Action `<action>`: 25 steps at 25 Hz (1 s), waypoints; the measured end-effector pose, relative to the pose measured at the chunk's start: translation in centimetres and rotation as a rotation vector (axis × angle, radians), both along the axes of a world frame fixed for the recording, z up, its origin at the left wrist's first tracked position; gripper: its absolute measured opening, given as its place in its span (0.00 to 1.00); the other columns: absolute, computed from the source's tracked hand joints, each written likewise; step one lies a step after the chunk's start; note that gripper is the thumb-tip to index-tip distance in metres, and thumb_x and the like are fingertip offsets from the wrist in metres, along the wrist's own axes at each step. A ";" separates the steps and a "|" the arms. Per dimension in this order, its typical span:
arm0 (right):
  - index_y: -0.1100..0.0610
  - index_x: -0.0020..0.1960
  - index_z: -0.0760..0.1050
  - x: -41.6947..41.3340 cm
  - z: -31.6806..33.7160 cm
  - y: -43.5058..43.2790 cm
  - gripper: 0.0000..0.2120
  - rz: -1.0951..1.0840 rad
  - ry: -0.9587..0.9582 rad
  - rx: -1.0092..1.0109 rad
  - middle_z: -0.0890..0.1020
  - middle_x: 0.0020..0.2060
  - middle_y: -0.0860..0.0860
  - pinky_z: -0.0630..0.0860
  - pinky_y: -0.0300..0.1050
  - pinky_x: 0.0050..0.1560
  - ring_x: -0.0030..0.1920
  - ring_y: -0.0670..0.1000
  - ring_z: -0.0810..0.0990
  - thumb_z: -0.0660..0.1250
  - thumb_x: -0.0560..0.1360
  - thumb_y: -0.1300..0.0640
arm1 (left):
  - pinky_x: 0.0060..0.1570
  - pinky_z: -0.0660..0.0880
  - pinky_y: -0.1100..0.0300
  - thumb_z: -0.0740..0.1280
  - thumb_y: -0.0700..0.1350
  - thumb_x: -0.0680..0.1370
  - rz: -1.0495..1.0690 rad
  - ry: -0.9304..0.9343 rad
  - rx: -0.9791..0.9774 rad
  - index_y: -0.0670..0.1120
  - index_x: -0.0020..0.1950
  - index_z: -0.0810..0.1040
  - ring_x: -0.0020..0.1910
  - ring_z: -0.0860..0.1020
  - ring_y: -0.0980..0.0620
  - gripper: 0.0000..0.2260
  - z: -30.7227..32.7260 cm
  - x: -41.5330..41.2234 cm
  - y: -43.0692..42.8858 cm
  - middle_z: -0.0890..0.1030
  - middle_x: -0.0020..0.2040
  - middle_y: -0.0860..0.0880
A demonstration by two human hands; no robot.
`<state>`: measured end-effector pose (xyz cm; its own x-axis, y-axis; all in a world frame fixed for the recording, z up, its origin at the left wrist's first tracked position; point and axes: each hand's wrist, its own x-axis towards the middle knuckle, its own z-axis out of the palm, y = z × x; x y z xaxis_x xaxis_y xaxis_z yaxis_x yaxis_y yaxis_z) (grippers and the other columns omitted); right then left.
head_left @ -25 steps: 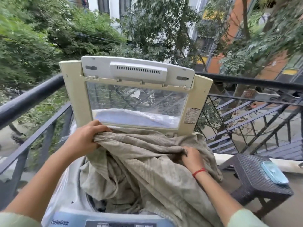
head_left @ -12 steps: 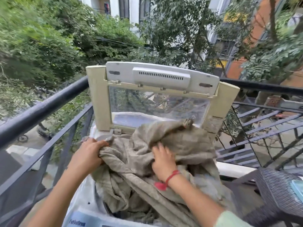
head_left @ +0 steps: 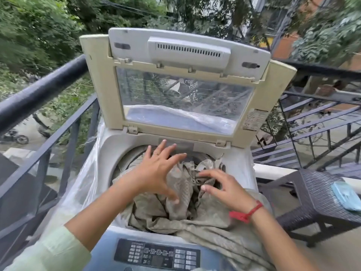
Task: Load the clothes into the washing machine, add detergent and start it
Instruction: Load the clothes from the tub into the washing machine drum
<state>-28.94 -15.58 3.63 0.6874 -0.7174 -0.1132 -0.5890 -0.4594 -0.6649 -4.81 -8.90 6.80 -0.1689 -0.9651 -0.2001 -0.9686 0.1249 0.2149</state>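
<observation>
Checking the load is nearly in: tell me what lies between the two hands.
In the head view, a bunched ridge of the grey-green cloth rises between the left hand and right hand.

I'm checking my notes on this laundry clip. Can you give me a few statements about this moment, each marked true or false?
1. The washing machine lid is raised. True.
2. All of the cloth is inside the drum. False: part of it hangs over the front right edge.
3. The left hand is spread open over the cloth. True.
4. The wicker stool stands left of the machine. False: it stands to the right.
5. The right hand wears a red wristband. True.
</observation>
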 end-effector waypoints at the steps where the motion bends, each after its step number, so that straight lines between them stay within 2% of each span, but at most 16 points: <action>1: 0.45 0.60 0.73 -2.5 0.5 -0.6 0.21 -0.132 -0.094 -0.084 0.74 0.59 0.43 0.66 0.36 0.63 0.61 0.39 0.70 0.66 0.69 0.40 | 0.71 0.35 0.39 0.73 0.68 0.59 -0.102 0.069 0.028 0.60 0.76 0.39 0.75 0.34 0.48 0.56 -0.6 -2.1 -0.8 0.41 0.77 0.53; 2: 0.43 0.62 0.70 -4.9 0.8 -1.1 0.26 -0.260 -0.122 -0.130 0.72 0.61 0.42 0.64 0.38 0.65 0.63 0.40 0.68 0.66 0.66 0.36 | 0.70 0.34 0.40 0.73 0.68 0.59 -0.207 0.119 0.104 0.59 0.75 0.36 0.75 0.35 0.50 0.58 -1.9 -4.2 -1.6 0.41 0.77 0.53; 3: 0.43 0.65 0.67 -6.9 0.7 -0.9 0.32 -0.382 -0.112 -0.081 0.70 0.64 0.43 0.62 0.39 0.66 0.65 0.41 0.66 0.67 0.63 0.34 | 0.70 0.35 0.40 0.74 0.66 0.59 -0.284 0.152 0.204 0.59 0.74 0.34 0.76 0.38 0.50 0.59 -3.7 -6.0 -2.3 0.42 0.78 0.52; 5: 0.43 0.69 0.59 -10.3 -1.3 0.9 0.46 -0.510 -0.152 0.228 0.67 0.69 0.44 0.61 0.35 0.65 0.66 0.39 0.66 0.70 0.56 0.30 | 0.73 0.42 0.47 0.77 0.60 0.62 -0.324 0.219 0.398 0.55 0.75 0.33 0.77 0.47 0.49 0.60 -8.0 -8.3 -3.0 0.46 0.78 0.49; 7: 0.46 0.71 0.54 -12.3 -3.1 4.0 0.59 -0.511 -0.268 0.417 0.66 0.65 0.37 0.62 0.22 0.57 0.58 0.26 0.69 0.72 0.48 0.27 | 0.72 0.50 0.61 0.78 0.54 0.65 -0.316 0.326 0.453 0.50 0.77 0.41 0.75 0.56 0.50 0.54 -10.9 -8.9 -3.0 0.54 0.77 0.47; 9: 0.47 0.70 0.53 -13.4 -3.7 6.8 0.62 -0.529 -0.283 0.468 0.64 0.60 0.32 0.63 0.17 0.49 0.55 0.24 0.69 0.75 0.43 0.28 | 0.65 0.59 0.67 0.76 0.51 0.69 -0.315 0.387 0.376 0.46 0.76 0.55 0.69 0.66 0.51 0.43 -12.2 -9.1 -3.0 0.66 0.73 0.48; 11: 0.44 0.69 0.56 -13.9 -3.9 8.2 0.60 -0.501 -0.209 0.384 0.65 0.61 0.33 0.63 0.18 0.51 0.60 0.30 0.68 0.77 0.43 0.31 | 0.56 0.67 0.65 0.72 0.48 0.72 -0.271 0.415 0.214 0.46 0.70 0.68 0.62 0.74 0.48 0.28 -12.7 -9.4 -2.7 0.76 0.64 0.47; 13: 0.43 0.64 0.66 -14.5 -4.2 7.8 0.49 -0.585 -0.154 0.177 0.71 0.58 0.36 0.64 0.19 0.51 0.58 0.34 0.72 0.76 0.46 0.32 | 0.49 0.70 0.60 0.67 0.46 0.74 -0.237 0.358 0.005 0.48 0.63 0.74 0.55 0.77 0.45 0.17 -12.2 -9.5 -2.5 0.76 0.57 0.45; 14: 0.43 0.60 0.71 -14.4 -4.1 7.3 0.43 -0.644 -0.139 0.057 0.74 0.53 0.37 0.65 0.21 0.49 0.55 0.39 0.76 0.75 0.48 0.32 | 0.47 0.71 0.58 0.65 0.47 0.74 -0.213 0.314 -0.086 0.49 0.61 0.75 0.53 0.77 0.44 0.15 -11.6 -9.4 -2.5 0.74 0.55 0.45; 16: 0.48 0.58 0.76 -13.1 -2.8 5.6 0.32 -0.645 -0.095 -0.168 0.74 0.43 0.39 0.68 0.29 0.45 0.48 0.52 0.80 0.74 0.55 0.40 | 0.47 0.76 0.55 0.61 0.50 0.71 -0.176 0.317 -0.283 0.48 0.57 0.76 0.51 0.77 0.44 0.17 -9.8 -8.6 -3.0 0.72 0.55 0.45; 18: 0.50 0.60 0.76 -10.7 0.2 4.0 0.28 -0.658 -0.110 -0.285 0.74 0.39 0.45 0.69 0.34 0.42 0.44 0.53 0.79 0.76 0.61 0.53 | 0.49 0.76 0.49 0.57 0.51 0.67 -0.049 0.414 -0.449 0.46 0.51 0.77 0.52 0.77 0.43 0.17 -6.6 -7.0 -3.6 0.73 0.57 0.45; 20: 0.50 0.62 0.76 -7.3 4.7 3.0 0.27 -0.641 -0.225 -0.446 0.75 0.40 0.49 0.71 0.36 0.41 0.42 0.48 0.77 0.76 0.64 0.59 | 0.52 0.74 0.46 0.56 0.49 0.66 0.127 0.531 -0.631 0.43 0.48 0.75 0.54 0.75 0.42 0.16 -2.0 -4.5 -3.8 0.73 0.59 0.46; 21: 0.50 0.61 0.76 -5.3 7.1 2.9 0.26 -0.609 -0.311 -0.539 0.75 0.41 0.49 0.72 0.34 0.42 0.41 0.45 0.75 0.76 0.65 0.60 | 0.53 0.72 0.46 0.57 0.47 0.66 0.193 0.573 -0.729 0.43 0.47 0.75 0.55 0.74 0.43 0.15 0.7 -3.0 -3.5 0.73 0.59 0.47; 23: 0.51 0.61 0.76 -0.8 11.7 3.3 0.26 -0.496 -0.529 -0.644 0.76 0.43 0.48 0.69 0.26 0.45 0.42 0.40 0.74 0.75 0.65 0.62 | 0.54 0.69 0.49 0.59 0.42 0.68 0.302 0.560 -0.913 0.43 0.48 0.74 0.57 0.71 0.45 0.11 5.2 0.3 -1.8 0.73 0.59 0.46; 25: 0.51 0.62 0.74 4.1 14.1 4.0 0.24 -0.323 -0.703 -0.632 0.76 0.48 0.49 0.71 0.31 0.50 0.48 0.42 0.75 0.73 0.66 0.60 | 0.56 0.67 0.49 0.64 0.38 0.69 0.457 0.493 -1.014 0.43 0.51 0.73 0.58 0.69 0.46 0.11 7.3 4.3 0.6 0.72 0.59 0.45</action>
<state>-24.87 -11.63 17.76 0.2125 -0.6701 0.7112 -0.3145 -0.7360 -0.5995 -0.53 -8.29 14.08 0.3828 -0.6369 0.6693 -0.8094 0.1180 0.5752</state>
